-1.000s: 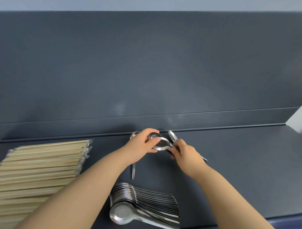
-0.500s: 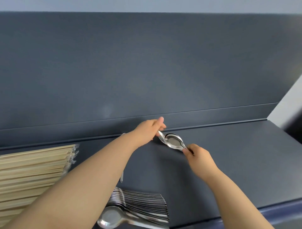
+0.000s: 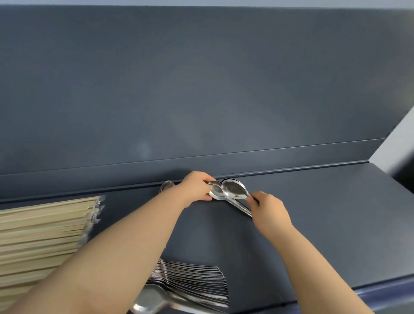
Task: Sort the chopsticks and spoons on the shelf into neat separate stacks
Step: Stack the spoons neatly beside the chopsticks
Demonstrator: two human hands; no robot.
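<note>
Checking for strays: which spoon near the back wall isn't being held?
The lone spoon peeking out left of the left hand; the nested spoons are held between it and the right hand.

Evenly lit, diffuse. Hazy glare patch on back panel (image 3: 143, 149). Specular glints on held spoons (image 3: 233, 190). Faint shadow beside spoon stack (image 3: 192, 282), itself motion-smeared near bottom edge. Wide-angle bowing toward corners. Centre reasonably sharp.

Dark grey back panel (image 3: 201, 89) fills upper frame w/ horiz. seam (image 3: 291, 149) low down; pale wall (image 3: 394, 143) at right edge; pale strip (image 3: 201, 2) along top.
</note>
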